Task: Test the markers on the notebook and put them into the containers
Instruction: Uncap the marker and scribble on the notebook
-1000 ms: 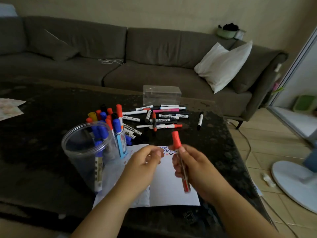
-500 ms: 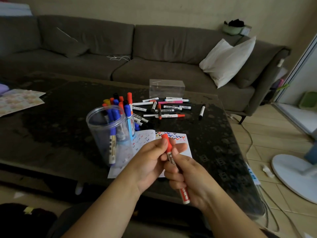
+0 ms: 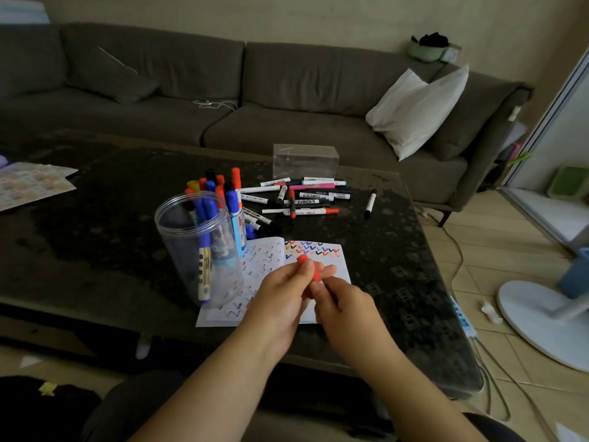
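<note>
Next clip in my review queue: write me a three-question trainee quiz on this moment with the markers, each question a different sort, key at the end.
1. True or false: the clear box at the far side of the table holds markers.
2. Which colour is the cap pinched by the left hand and right hand? A red-orange, B blue, C black.
3. Fill in: the notebook lies open, with the round clear jar standing at its ____ edge.

Key: 1 false, it looks empty. 2 A. 3 left.
</note>
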